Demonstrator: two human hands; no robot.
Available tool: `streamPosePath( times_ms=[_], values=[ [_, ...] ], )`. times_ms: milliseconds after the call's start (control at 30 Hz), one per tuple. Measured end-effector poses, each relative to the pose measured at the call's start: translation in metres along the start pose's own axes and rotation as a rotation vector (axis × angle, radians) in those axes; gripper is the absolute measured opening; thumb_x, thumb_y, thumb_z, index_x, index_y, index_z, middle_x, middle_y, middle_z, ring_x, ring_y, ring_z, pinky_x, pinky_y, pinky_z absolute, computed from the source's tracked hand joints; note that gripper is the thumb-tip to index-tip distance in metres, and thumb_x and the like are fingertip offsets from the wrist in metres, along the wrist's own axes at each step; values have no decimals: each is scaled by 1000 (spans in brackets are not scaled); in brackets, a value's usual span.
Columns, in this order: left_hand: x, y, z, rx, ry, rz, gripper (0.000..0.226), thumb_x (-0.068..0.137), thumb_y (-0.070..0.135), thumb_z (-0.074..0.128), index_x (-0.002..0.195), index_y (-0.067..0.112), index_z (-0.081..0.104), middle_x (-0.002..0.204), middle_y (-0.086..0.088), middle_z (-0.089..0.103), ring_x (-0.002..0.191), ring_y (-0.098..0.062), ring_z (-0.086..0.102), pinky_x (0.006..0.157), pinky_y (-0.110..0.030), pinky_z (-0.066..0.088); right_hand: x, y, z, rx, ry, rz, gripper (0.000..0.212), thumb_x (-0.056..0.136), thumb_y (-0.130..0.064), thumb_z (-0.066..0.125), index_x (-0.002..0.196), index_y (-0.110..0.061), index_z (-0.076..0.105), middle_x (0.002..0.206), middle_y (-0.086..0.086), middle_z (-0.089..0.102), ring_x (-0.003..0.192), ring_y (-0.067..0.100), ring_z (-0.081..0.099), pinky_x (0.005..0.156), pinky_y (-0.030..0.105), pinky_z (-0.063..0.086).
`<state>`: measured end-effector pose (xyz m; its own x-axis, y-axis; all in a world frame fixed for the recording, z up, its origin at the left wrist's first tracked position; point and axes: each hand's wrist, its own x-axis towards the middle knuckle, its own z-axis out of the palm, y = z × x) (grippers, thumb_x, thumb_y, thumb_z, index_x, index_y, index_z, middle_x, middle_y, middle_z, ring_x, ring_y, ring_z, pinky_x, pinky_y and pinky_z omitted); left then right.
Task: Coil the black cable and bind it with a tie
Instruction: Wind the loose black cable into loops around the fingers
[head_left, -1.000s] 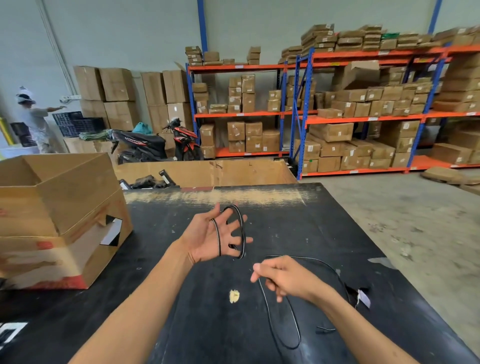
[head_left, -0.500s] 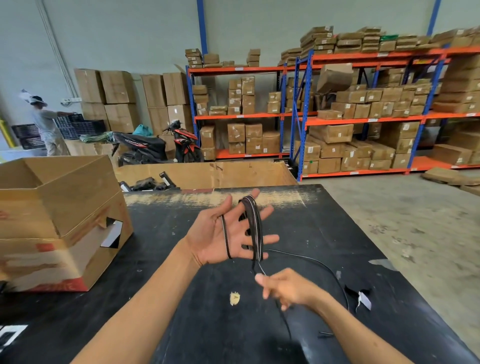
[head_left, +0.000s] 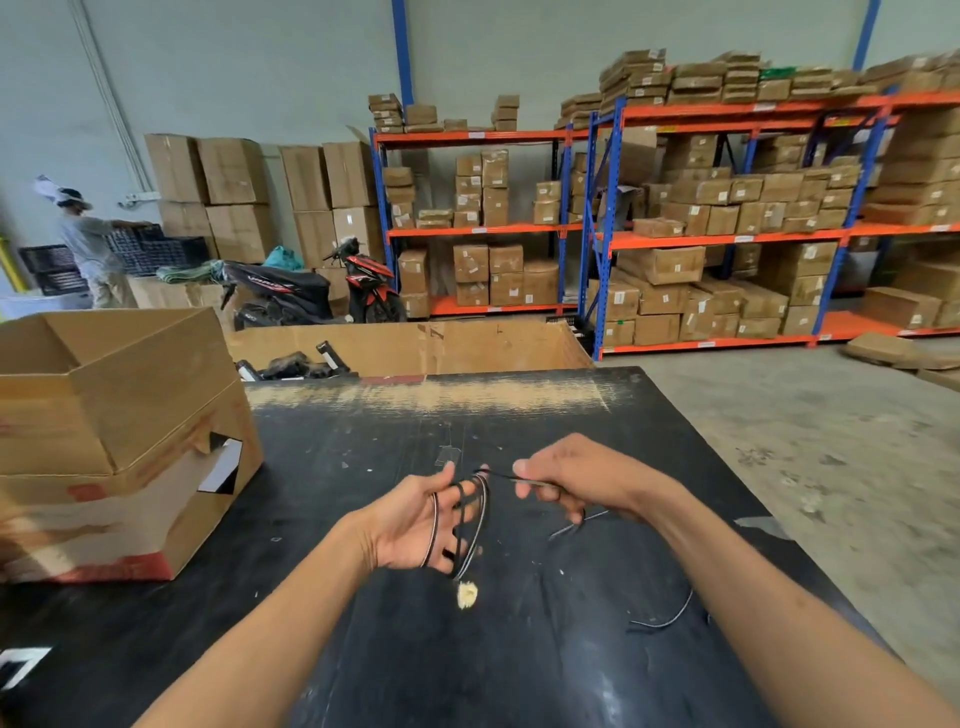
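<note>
Several loops of the thin black cable (head_left: 480, 519) are wound around the spread fingers of my left hand (head_left: 415, 525), palm up over the black table (head_left: 363, 649). My right hand (head_left: 576, 483) is just right of the loops, fingers pinched on the cable's free strand, which runs taut from the top of the coil. A loose tail of the cable lies on the table under my right forearm. No tie is recognisable.
An open cardboard box (head_left: 119, 436) stands on the table's left side. A larger low carton (head_left: 415, 345) sits behind the far edge. A small yellowish scrap (head_left: 466, 593) lies below my left hand. Shelving with boxes, a scooter and a person stand far back.
My right hand has risen from below the coil to its upper right, carrying the strand over my left fingers. More loops lie on my left hand, and the slack on the table has shrunk.
</note>
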<state>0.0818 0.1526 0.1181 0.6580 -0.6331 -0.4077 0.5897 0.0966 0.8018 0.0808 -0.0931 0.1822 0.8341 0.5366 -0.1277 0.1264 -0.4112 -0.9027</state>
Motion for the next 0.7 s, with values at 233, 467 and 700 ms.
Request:
streamPosePath(
  times_ms=[233, 467, 700],
  values=[
    [-14, 24, -1, -230, -67, 286, 51, 100, 57, 34, 144, 36, 51, 130, -6, 52, 128, -53, 46, 107, -69, 27, -10, 68, 62, 256, -189, 20, 36, 103, -45, 48, 103, -19, 73, 66, -2, 47, 47, 10, 32, 51, 24, 46],
    [-24, 33, 20, -170, -346, 187, 56, 104, 58, 26, 157, 42, 24, 170, -2, 0, 146, -62, 4, 112, -79, -6, -6, 106, 75, 95, -54, 150, 45, 93, -60, 57, 87, -20, 77, 58, -8, 46, 43, 9, 37, 49, 24, 47],
    [-12, 2, 42, 125, -529, -211, 63, 100, 66, 25, 158, 42, 19, 166, 1, 16, 142, -67, -5, 114, -75, -6, 5, 59, 7, -212, 231, 95, 41, 59, -51, 80, 74, -14, 80, 55, -2, 63, 50, 8, 49, 44, 28, 47]
  ],
)
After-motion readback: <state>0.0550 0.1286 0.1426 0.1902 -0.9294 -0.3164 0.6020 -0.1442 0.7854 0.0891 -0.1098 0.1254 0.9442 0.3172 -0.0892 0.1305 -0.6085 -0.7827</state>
